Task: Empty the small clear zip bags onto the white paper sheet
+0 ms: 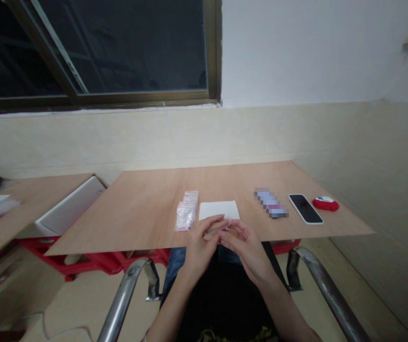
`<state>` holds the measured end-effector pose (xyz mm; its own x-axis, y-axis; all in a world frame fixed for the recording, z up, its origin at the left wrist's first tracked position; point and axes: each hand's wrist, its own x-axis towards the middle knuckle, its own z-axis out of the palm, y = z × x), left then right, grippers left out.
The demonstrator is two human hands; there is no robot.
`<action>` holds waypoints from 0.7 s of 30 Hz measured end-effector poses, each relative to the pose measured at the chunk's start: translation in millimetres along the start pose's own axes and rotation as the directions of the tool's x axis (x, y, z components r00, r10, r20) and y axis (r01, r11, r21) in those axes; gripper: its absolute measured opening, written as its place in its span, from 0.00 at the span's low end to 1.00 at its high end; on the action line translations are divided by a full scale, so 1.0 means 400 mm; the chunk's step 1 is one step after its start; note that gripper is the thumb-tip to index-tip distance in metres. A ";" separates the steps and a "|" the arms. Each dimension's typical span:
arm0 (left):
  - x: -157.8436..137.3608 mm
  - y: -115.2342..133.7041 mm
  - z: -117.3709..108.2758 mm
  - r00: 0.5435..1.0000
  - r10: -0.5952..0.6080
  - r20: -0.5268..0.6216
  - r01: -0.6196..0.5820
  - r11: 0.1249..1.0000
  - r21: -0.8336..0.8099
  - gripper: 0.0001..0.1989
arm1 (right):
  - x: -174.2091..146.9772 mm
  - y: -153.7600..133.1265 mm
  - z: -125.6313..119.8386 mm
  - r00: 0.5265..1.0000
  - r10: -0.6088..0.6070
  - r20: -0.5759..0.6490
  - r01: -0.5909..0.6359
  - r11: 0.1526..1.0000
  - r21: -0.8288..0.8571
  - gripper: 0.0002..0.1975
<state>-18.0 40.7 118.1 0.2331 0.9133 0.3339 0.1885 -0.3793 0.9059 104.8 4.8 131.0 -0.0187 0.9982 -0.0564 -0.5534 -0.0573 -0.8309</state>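
Observation:
My left hand (204, 237) and my right hand (242, 242) come together over the table's near edge, fingers curled inward. Between their fingertips is a thin, translucent piece (216, 231) that looks like plastic; the fingers cover most of it. Just beyond the hands lies a flat white sheet or card (219, 209), its near edge hidden behind them. To the left of that, small clear plastic packets (186, 212) lie in an overlapping row, with some pink marks on them.
On the right of the wooden table (147, 204) lie a pixelated phone-like object (271, 203), a white-framed phone (305, 209) and a red case (325, 204). Metal armrests (132, 289) flank me. Red stools (104, 260) stand underneath. A second table (47, 190) is at left.

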 end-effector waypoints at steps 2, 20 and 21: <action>-0.001 -0.004 0.000 1.000 0.012 -0.009 -0.012 1.000 0.020 0.14 | 0.000 0.001 -0.001 1.000 0.000 -0.003 0.000 1.000 -0.001 0.14; 0.001 0.014 0.002 0.975 0.221 -0.027 -0.210 0.952 0.223 0.14 | 0.001 0.006 0.001 0.999 0.016 -0.037 -0.016 1.000 -0.002 0.14; 0.001 0.012 0.002 0.970 0.243 -0.026 -0.231 0.945 0.232 0.15 | 0.001 0.007 0.002 0.999 0.015 -0.037 -0.015 1.000 0.005 0.14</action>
<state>-16.3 39.2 122.3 0.2470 0.7973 0.5507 0.3457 -0.6035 0.7186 102.8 5.0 129.2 0.0039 0.9960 -0.0891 -0.5575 -0.0718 -0.8271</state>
